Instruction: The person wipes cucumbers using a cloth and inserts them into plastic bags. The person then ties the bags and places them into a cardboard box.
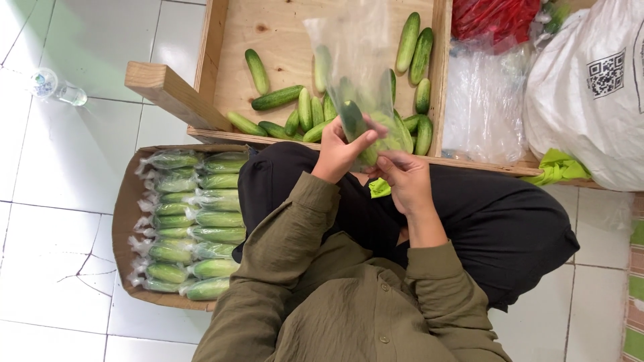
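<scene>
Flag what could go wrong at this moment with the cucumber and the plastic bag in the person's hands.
The left hand pushes a cucumber into a thin clear bag that the right hand steadies from below. The bag already looks full at the bottom, so the film might stretch or tear. The upper part of the bag stands loose and unsupported, so it could fold over the opening. If the grip slips, the cucumber would likely drop onto the person's lap rather than into the wooden tray.

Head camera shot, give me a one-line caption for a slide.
Both hands, left and right, slip a cucumber into a clear plastic bag above a wooden crate.
</scene>
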